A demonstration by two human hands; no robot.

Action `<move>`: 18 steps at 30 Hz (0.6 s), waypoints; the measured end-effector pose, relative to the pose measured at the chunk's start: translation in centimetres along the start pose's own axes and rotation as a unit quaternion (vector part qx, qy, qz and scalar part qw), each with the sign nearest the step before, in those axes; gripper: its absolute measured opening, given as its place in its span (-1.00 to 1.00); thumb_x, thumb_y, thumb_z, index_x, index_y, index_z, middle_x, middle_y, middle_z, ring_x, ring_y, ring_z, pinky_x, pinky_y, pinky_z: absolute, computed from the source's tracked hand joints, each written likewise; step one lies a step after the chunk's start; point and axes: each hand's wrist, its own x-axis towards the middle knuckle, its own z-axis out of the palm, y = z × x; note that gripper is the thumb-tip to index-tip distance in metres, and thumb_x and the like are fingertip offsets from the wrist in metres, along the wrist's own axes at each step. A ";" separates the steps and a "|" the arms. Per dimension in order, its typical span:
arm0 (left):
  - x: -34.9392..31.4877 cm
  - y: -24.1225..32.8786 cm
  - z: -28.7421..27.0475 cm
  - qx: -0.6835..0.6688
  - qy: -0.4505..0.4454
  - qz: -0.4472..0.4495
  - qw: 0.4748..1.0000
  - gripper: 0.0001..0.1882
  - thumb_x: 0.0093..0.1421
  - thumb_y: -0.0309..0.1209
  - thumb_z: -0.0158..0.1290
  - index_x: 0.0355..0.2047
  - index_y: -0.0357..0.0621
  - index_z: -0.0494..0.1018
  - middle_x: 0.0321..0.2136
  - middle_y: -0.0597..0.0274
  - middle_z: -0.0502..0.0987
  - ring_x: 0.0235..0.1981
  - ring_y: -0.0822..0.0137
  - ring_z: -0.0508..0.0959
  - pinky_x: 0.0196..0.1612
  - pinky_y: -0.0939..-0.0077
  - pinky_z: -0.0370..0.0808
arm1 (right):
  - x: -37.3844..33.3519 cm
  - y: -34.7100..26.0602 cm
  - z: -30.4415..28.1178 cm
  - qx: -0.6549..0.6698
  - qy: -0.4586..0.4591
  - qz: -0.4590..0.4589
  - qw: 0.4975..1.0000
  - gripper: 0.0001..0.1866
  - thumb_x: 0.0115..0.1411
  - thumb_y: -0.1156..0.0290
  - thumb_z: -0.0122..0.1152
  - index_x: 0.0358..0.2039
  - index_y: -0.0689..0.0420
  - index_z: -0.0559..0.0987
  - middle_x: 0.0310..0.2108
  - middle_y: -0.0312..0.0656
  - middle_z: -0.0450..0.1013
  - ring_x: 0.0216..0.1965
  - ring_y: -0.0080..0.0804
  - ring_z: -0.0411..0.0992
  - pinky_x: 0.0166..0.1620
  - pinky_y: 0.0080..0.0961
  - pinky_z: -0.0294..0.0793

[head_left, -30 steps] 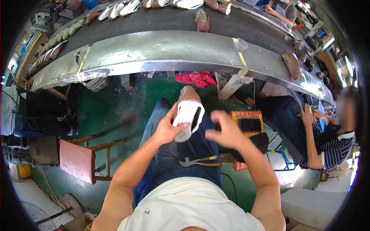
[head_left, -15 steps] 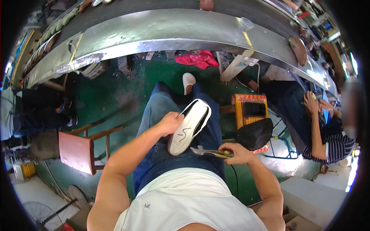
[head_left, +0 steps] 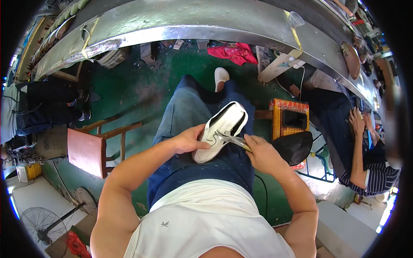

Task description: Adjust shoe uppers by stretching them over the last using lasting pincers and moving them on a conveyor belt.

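Observation:
Over my lap is a white slip-on shoe (head_left: 202, 155) with a dark squiggly line on its upper, its toe toward me and its opening facing away. My left hand (head_left: 192, 139) grips the shoe by its left side, thumb lying across the upper. In my right hand (head_left: 263, 154) is a pair of metal lasting pliers (head_left: 236, 140), fingers wrapped round the handles. The jaws of the pliers are over the upper near the squiggly line, by the front of the opening. Whether they pinch anything I cannot tell.
A long metal workbench (head_left: 193, 26) spans the far side. To my left stands a wooden stool (head_left: 86, 148); to my right, a seat with a woven mat (head_left: 277, 116), a phone (head_left: 294, 119) and a black pad (head_left: 297, 148). A co-worker (head_left: 365, 172) sits at the far right.
My right hand has brought the pliers up and left, from beside the shoe to over its upper. The shoe has tilted, and my left thumb now lies on top. The whole view has shifted slightly.

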 end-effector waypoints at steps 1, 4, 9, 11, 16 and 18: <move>0.1 0.0 0.3 0.025 0.024 -0.012 0.999 -0.14 0.10 -0.61 0.28 0.38 -0.22 0.15 0.19 0.13 0.45 0.22 0.30 0.42 0.35 0.38 0.26 | 0.7 -0.1 0.0 -0.060 0.043 -0.040 0.997 -0.49 0.19 0.50 0.17 0.16 0.37 0.41 -0.12 0.06 0.48 -0.04 0.08 0.46 0.01 -0.14 0.52; -0.2 0.6 1.2 0.012 0.023 0.007 1.000 -0.10 0.10 -0.58 0.30 0.40 -0.25 0.09 0.25 0.15 0.38 0.28 0.33 0.34 0.39 0.39 0.18 | 2.5 -1.3 -1.2 -0.166 0.031 -0.068 0.983 -0.47 0.13 0.53 0.15 0.14 0.40 0.43 -0.15 0.01 0.47 -0.08 -0.03 0.45 -0.04 -0.21 0.51; -0.2 1.5 1.3 0.059 0.025 -0.001 0.998 -0.04 0.10 -0.59 0.29 0.44 -0.24 0.01 0.27 0.13 0.35 0.30 0.31 0.31 0.40 0.39 0.17 | 4.5 -1.0 -3.4 -0.184 -0.091 -0.111 0.972 -0.65 0.08 0.51 0.15 -0.09 0.32 0.56 -0.31 -0.02 0.52 -0.26 -0.12 0.52 -0.22 -0.25 0.52; 0.0 1.0 1.0 0.067 0.016 0.010 0.998 -0.02 0.10 -0.59 0.29 0.45 -0.23 -0.03 0.28 0.13 0.33 0.32 0.31 0.30 0.40 0.39 0.16 | 4.9 0.0 -2.3 -0.120 -0.112 -0.118 0.979 -0.76 0.13 0.47 0.18 -0.19 0.29 0.58 -0.34 0.05 0.54 -0.29 0.01 0.54 -0.23 -0.18 0.52; 1.2 -0.4 -0.5 -0.013 -0.044 0.005 0.999 0.09 0.09 -0.60 0.30 0.49 -0.19 -0.16 0.33 0.13 0.28 0.37 0.33 0.23 0.42 0.39 0.12 | 4.3 -0.4 2.3 0.168 -0.137 0.000 0.976 -0.71 0.24 0.33 0.22 -0.12 0.28 0.56 -0.23 0.16 0.54 -0.14 0.20 0.50 -0.07 -0.05 0.48; 1.2 0.2 -0.2 0.028 -0.036 -0.010 0.999 0.10 0.11 -0.60 0.28 0.50 -0.18 -0.21 0.36 0.10 0.24 0.38 0.31 0.22 0.43 0.39 0.11 | 3.4 -0.5 1.4 0.169 -0.127 -0.004 0.977 -0.68 0.25 0.34 0.21 -0.08 0.28 0.54 -0.21 0.16 0.54 -0.13 0.21 0.50 -0.04 -0.04 0.47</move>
